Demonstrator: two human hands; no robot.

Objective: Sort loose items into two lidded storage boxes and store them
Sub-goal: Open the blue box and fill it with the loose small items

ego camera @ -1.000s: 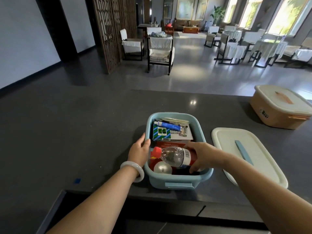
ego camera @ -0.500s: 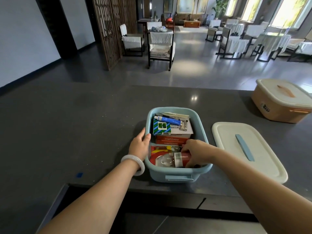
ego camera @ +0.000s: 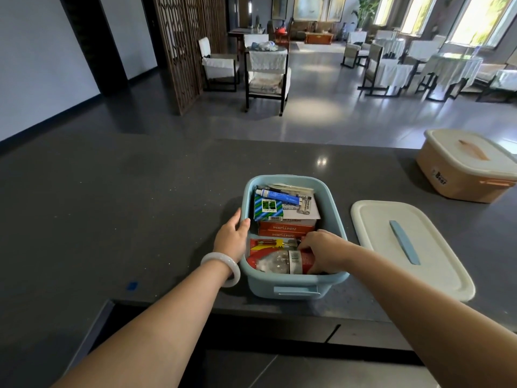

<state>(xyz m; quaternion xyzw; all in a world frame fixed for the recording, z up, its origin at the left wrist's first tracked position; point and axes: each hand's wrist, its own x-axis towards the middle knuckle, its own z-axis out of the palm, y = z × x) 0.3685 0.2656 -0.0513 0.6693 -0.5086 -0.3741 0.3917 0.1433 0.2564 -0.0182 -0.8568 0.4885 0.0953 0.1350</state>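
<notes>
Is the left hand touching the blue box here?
Touching. The head view shows the left hand against the blue box on its left wall, thumb over the rim.

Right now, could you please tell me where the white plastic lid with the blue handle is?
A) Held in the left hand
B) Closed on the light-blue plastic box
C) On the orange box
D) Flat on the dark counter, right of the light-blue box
D: the white plastic lid with the blue handle lies flat on the dark counter, right of the open light-blue plastic box.
</notes>
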